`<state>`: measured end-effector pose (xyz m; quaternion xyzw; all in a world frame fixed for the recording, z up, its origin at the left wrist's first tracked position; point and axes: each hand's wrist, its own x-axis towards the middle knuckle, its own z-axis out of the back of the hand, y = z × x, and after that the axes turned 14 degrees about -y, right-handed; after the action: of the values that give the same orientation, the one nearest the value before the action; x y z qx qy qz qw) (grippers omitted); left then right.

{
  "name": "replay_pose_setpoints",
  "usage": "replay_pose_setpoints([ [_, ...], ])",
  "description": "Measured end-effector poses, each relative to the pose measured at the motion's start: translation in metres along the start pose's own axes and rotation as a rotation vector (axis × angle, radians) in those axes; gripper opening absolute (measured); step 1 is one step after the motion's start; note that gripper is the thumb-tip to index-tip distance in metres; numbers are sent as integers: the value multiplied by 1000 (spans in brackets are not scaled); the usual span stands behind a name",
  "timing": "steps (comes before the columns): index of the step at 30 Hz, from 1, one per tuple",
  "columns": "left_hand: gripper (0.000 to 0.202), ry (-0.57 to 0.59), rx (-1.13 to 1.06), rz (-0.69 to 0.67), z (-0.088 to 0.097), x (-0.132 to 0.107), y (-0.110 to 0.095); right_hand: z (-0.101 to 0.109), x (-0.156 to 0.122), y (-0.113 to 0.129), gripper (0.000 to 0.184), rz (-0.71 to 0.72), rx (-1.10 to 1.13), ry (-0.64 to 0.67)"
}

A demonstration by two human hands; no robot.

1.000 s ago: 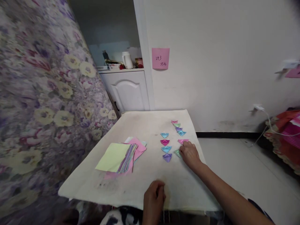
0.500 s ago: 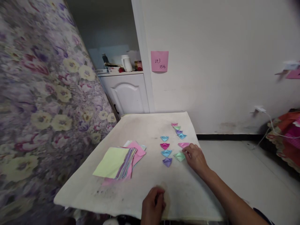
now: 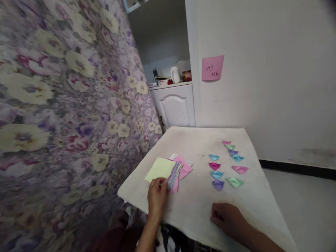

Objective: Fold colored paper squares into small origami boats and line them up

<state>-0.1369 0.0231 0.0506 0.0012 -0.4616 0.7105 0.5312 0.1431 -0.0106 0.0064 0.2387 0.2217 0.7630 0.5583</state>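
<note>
A stack of coloured paper squares (image 3: 168,169) with a yellow-green sheet on top lies on the left part of the white table (image 3: 194,206). My left hand (image 3: 156,195) rests at the stack's near edge, its fingers curled against the sheets' corner. My right hand (image 3: 228,219) lies near the table's front edge, fingers curled loosely, holding nothing I can see. Several small folded paper pieces sit in two rows to the right: a purple one (image 3: 218,184), a green one (image 3: 235,182), a pink one (image 3: 240,169), a magenta one (image 3: 214,166).
A floral patterned cloth (image 3: 65,115) fills the left side, right up to the table. Behind stands a white cabinet (image 3: 174,105) with a white jug (image 3: 175,74) on top. A pink note (image 3: 212,68) sticks to the wall. Floor lies to the right of the table.
My right hand left the green folded piece and drew back to the front edge. My left hand moved forward to the paper stack. The view swung left.
</note>
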Motion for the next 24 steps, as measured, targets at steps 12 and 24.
replay_pose_setpoints([
  [12, 20, 32, 217, -37, -17, 10, 25, -6, 7, 0, 10, -35, -65, -22],
  [24, 19, 61, 156, -26, -16, 9, 25, -4, 5, 3, 9, -25, -43, -37],
])
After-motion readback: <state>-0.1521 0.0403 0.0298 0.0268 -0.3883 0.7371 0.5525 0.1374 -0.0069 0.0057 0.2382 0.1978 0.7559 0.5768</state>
